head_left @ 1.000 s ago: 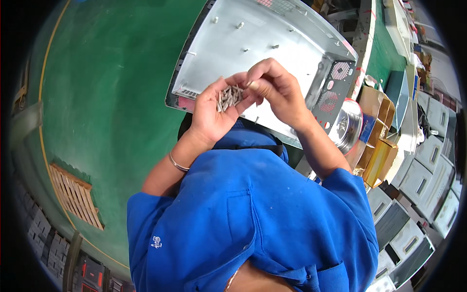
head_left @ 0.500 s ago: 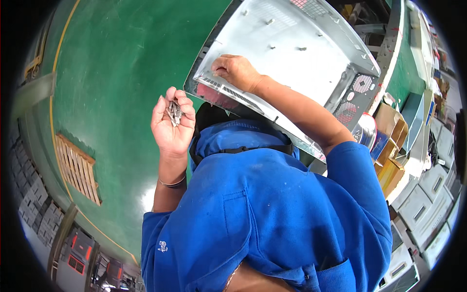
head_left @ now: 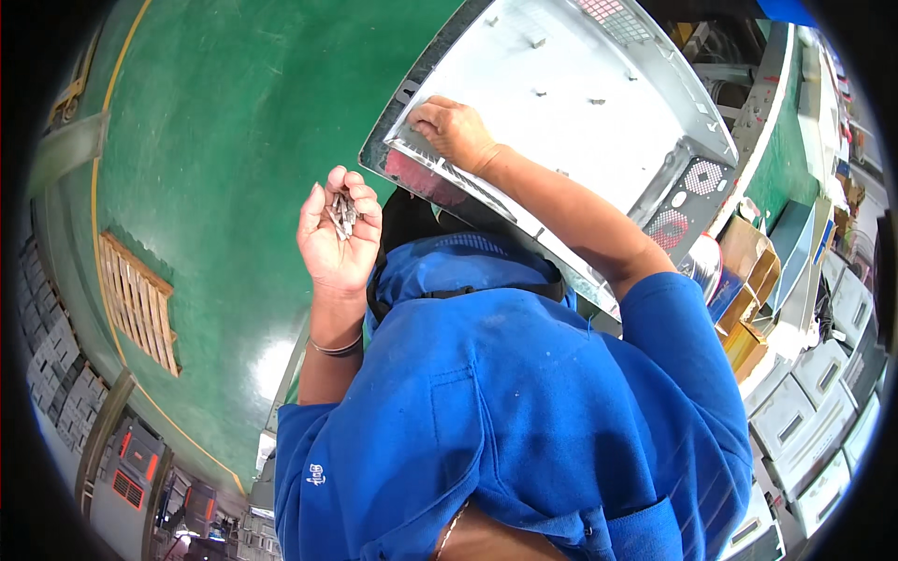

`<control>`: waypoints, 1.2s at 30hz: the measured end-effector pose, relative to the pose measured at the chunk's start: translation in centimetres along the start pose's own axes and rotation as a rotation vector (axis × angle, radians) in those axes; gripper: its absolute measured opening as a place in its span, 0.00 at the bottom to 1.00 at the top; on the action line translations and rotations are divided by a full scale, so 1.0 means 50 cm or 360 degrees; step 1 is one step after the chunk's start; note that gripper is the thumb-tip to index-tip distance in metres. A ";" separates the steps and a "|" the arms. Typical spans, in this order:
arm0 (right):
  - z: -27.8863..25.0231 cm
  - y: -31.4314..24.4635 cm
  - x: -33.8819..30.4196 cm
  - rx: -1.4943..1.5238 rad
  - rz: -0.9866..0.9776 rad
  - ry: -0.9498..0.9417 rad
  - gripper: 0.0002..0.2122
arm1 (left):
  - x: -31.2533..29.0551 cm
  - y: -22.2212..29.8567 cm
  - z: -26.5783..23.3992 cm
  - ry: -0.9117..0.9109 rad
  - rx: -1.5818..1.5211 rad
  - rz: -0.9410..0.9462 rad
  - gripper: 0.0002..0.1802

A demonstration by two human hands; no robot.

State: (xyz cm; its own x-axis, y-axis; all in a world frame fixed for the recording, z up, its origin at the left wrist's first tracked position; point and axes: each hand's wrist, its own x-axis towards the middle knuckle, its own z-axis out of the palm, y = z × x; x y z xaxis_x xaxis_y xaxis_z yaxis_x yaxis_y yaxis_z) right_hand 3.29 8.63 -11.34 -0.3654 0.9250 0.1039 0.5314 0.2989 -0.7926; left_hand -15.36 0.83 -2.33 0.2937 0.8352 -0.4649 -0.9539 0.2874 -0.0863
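Palm up, my left hand is cupped around a small heap of metal pins, its fingers curled over them. It hangs over the floor, just left of a large open metal case with a pale inside and vented walls. My right hand reaches into the case at its near left corner, fingers bent down and pinched together against the inner wall. Whatever those fingertips hold is hidden. Several small posts stand up from the case's inner face.
A green floor with a yellow line spreads to the left, where a wooden pallet lies. Cardboard boxes and a wire spool stand at the right on a workbench. Grey cases are stacked beyond.
My right hand stays at the case corner, its fingers pressed slightly lower against the wall. The view has shifted a little; my left hand still cups the pins.
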 end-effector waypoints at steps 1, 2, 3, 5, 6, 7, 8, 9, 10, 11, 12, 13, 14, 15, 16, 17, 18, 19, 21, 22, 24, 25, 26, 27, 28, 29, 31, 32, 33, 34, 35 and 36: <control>0.000 0.000 0.000 -0.0016 0.0002 0.0003 0.05 | 0.001 0.000 0.000 -0.0010 -0.0001 -0.0002 0.14; 0.002 0.000 0.000 -0.0028 0.0001 0.0002 0.05 | 0.000 0.000 0.001 -0.0005 -0.0002 0.0002 0.14; 0.003 -0.001 -0.001 -0.0041 0.0001 0.0002 0.05 | -0.002 -0.002 0.003 0.0001 -0.0003 0.0005 0.14; 0.008 0.001 -0.002 -0.0070 -0.0056 0.0007 0.05 | -0.002 -0.004 0.004 0.0001 -0.0006 0.0004 0.14; 0.008 0.003 -0.002 -0.0087 -0.0082 0.0011 0.05 | 0.000 -0.004 0.002 -0.0004 -0.0008 -0.0001 0.14; 0.009 0.005 -0.001 -0.0128 -0.0131 0.0002 0.05 | 0.001 -0.004 0.000 -0.0009 -0.0010 -0.0005 0.14; 0.008 0.005 0.000 -0.0167 -0.0180 -0.0009 0.04 | 0.001 -0.005 -0.001 -0.0009 -0.0005 -0.0005 0.14; 0.008 0.005 0.001 -0.0205 -0.0229 -0.0019 0.04 | 0.001 -0.005 -0.002 -0.0010 0.0001 -0.0005 0.14; 0.008 0.004 0.002 -0.0250 -0.0255 -0.0046 0.04 | 0.001 -0.005 -0.002 -0.0011 0.0006 -0.0005 0.14; 0.007 0.001 0.002 -0.0294 -0.0282 -0.0074 0.04 | 0.002 -0.006 -0.002 -0.0012 0.0009 -0.0003 0.14; 0.006 -0.001 0.002 -0.0339 -0.0308 -0.0102 0.04 | 0.002 -0.006 -0.002 -0.0014 0.0013 0.0000 0.14; 0.006 -0.002 0.003 -0.0367 -0.0282 -0.0115 0.04 | 0.002 -0.007 -0.001 -0.0016 0.0016 0.0002 0.14; 0.006 -0.003 0.003 -0.0395 -0.0256 -0.0127 0.04 | 0.003 -0.008 0.000 -0.0021 0.0014 0.0001 0.14; 0.006 -0.005 0.004 -0.0423 -0.0230 -0.0140 0.04 | 0.003 -0.009 0.002 -0.0027 0.0011 0.0000 0.14; 0.005 -0.007 0.004 -0.0399 -0.0190 -0.0139 0.04 | 0.003 -0.010 0.003 -0.0033 0.0009 0.0000 0.14; 0.003 -0.009 0.003 -0.0376 -0.0149 -0.0139 0.04 | 0.004 -0.009 0.002 -0.0037 0.0002 -0.0008 0.15; 0.002 -0.012 0.003 -0.0352 -0.0108 -0.0139 0.05 | 0.004 -0.009 0.000 -0.0043 -0.0004 -0.0016 0.16; 0.002 -0.013 0.003 -0.0340 -0.0086 -0.0144 0.05 | 0.004 -0.008 -0.001 -0.0048 -0.0011 -0.0024 0.17; 0.002 -0.012 0.001 -0.0317 -0.0039 -0.0156 0.05 | 0.004 -0.009 -0.001 -0.0044 -0.0011 -0.0029 0.16; 0.002 -0.014 0.001 -0.0319 -0.0018 -0.0160 0.05 | 0.005 -0.010 -0.001 -0.0042 -0.0011 -0.0031 0.16; 0.004 -0.018 0.004 -0.0320 0.0024 -0.0164 0.06 | 0.005 -0.012 0.001 -0.0024 -0.0006 -0.0020 0.15; 0.006 -0.016 0.004 -0.0321 0.0020 -0.0155 0.06 | 0.005 -0.013 0.002 -0.0015 -0.0003 -0.0014 0.14; 0.009 -0.013 0.005 -0.0320 0.0015 -0.0147 0.07 | 0.005 -0.013 0.003 -0.0014 0.0004 -0.0010 0.14; 0.011 -0.011 0.006 -0.0320 0.0011 -0.0138 0.07 | 0.006 -0.014 0.004 -0.0013 0.0011 -0.0007 0.14; 0.011 -0.009 0.006 -0.0347 0.0002 -0.0144 0.08 | 0.007 -0.014 0.005 -0.0011 0.0019 -0.0005 0.14; 0.008 -0.011 0.007 -0.0376 -0.0006 -0.0151 0.08 | 0.007 -0.014 0.004 -0.0007 0.0026 -0.0009 0.15; 0.008 -0.011 0.007 -0.0424 -0.0046 -0.0115 0.08 | 0.008 -0.014 0.001 0.0003 0.0041 -0.0020 0.16; 0.011 -0.010 0.008 -0.0444 -0.0079 -0.0070 0.07 | 0.010 -0.015 0.002 0.0008 0.0045 -0.0026 0.16; 0.012 -0.009 0.008 -0.0464 -0.0111 -0.0026 0.07 | 0.012 -0.017 0.002 0.0013 0.0050 -0.0031 0.16; 0.010 -0.008 0.007 -0.0460 -0.0093 -0.0045 0.07 | 0.014 -0.020 0.003 0.0018 0.0055 -0.0036 0.16; 0.009 -0.011 0.007 -0.0454 -0.0077 -0.0064 0.06 | 0.015 -0.020 0.005 0.0029 0.0069 -0.0033 0.16; 0.008 -0.013 0.007 -0.0447 -0.0062 -0.0083 0.06 | 0.016 -0.021 0.006 0.0041 0.0084 -0.0028 0.16</control>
State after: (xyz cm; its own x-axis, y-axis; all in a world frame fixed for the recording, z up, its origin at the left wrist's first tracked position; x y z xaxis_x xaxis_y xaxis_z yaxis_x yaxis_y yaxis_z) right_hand 2.51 8.65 -11.00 -0.4245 0.9006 0.0940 0.7044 0.3936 -0.5906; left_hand -14.10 1.36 -2.34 0.3083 0.8177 -0.4862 -0.9438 0.3270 -0.0485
